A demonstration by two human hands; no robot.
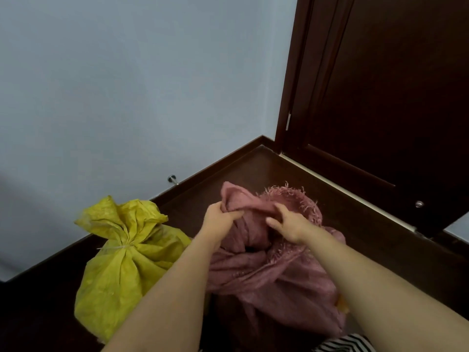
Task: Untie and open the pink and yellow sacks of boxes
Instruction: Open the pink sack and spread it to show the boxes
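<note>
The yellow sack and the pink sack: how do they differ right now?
The yellow sack has its neck cinched tight by a pale tie; the pink sack has its neck fabric loosened and spread. Nobody touches the yellow sack, while the left hand grips the pink sack's top and the right hand rests on it. The pink sack's rim is frayed; the yellow sack's is crumpled. Both sit on the dark floor.

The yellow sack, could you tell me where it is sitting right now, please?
In the head view the yellow sack sits on the dark floor at lower left, tied shut, against the wall and just left of the pink sack.
</note>
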